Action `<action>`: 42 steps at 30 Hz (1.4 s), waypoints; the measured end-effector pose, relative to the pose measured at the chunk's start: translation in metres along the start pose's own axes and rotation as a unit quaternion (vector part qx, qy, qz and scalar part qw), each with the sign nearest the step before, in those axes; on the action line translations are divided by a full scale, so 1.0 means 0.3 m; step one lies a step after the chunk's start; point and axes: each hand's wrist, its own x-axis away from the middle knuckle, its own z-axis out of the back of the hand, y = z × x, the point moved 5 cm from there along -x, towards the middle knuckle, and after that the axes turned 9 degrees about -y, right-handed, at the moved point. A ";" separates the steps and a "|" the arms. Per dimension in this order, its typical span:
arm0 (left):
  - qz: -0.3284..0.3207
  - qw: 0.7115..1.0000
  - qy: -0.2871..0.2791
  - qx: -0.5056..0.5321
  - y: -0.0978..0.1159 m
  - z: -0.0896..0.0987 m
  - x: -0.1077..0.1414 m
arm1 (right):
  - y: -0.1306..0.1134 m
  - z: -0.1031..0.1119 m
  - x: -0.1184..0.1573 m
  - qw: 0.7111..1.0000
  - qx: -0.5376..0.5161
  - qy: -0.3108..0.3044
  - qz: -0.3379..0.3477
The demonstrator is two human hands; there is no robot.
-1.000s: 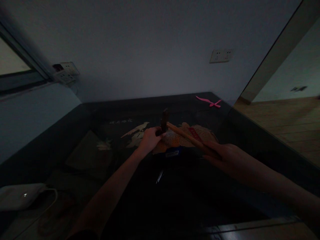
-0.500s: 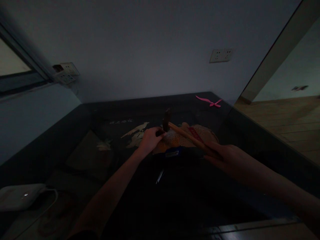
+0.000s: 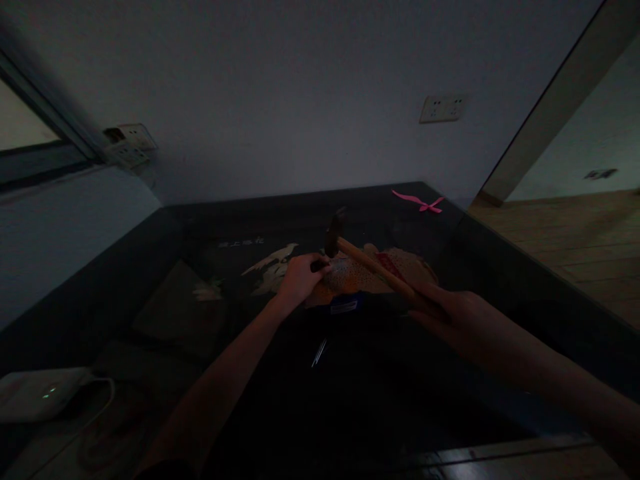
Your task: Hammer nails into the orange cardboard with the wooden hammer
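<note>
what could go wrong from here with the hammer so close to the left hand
The hammer in the right hand has its head right by the left hand, so a slightly off swing might catch the thumb or fingers. The picture is also very dark; if the room is too, aiming could be harder.

The dark table (image 3: 280, 217) bears a speckled tan piece (image 3: 353, 280), a pink strip (image 3: 428, 207) and a white device (image 3: 30, 399).

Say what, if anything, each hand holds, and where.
The right hand holds a dark-headed hammer by its brown wooden handle, near the end opposite the head. Whether the left hand pinches anything cannot be told.
</note>
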 end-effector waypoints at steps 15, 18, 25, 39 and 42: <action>0.002 0.999 0.000 -0.034 -0.002 -0.004 -0.003 | 0.017 -0.035 -0.002 1.000 -0.002 -0.012 -0.002; -0.004 0.999 0.003 -0.033 0.003 -0.003 -0.003 | 0.012 -0.024 0.002 1.000 -0.028 -0.009 -0.010; -0.016 0.999 -0.012 -0.025 0.019 0.010 0.004 | 0.032 -0.040 0.073 0.972 -0.227 -0.001 -0.059; -0.140 0.985 -0.072 -0.074 0.307 0.097 0.193 | 0.120 -0.278 0.107 0.826 -0.549 0.066 -0.112; -0.171 0.941 -0.261 -0.131 0.329 -0.068 0.251 | 0.133 -0.287 0.101 0.823 -0.554 0.070 -0.107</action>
